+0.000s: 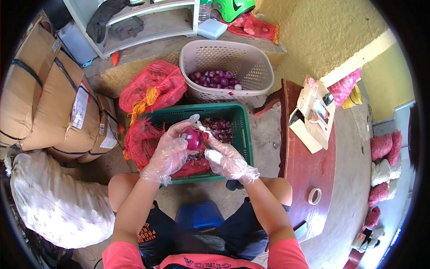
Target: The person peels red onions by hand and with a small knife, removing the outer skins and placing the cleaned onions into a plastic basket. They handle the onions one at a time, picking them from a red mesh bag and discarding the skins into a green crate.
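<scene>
My left hand (170, 150), in a clear plastic glove, holds a purple-red onion (193, 140) over a green plastic crate (244, 134). My right hand (226, 159), gloved as well, is closed around what looks like a small knife handle, its tip against the onion. The crate holds onion skins (220, 127) and a red mesh sack (145, 141) draped over its left side. Behind it a beige laundry basket (251, 58) contains several peeled purple onions (215, 79).
A full red mesh sack (152, 87) lies left of the basket. Cardboard boxes (49, 89) and a white sack (58, 201) fill the left. A brown wooden table (304, 166) with a tape roll (314, 196) stands right. I sit on a blue stool (199, 215).
</scene>
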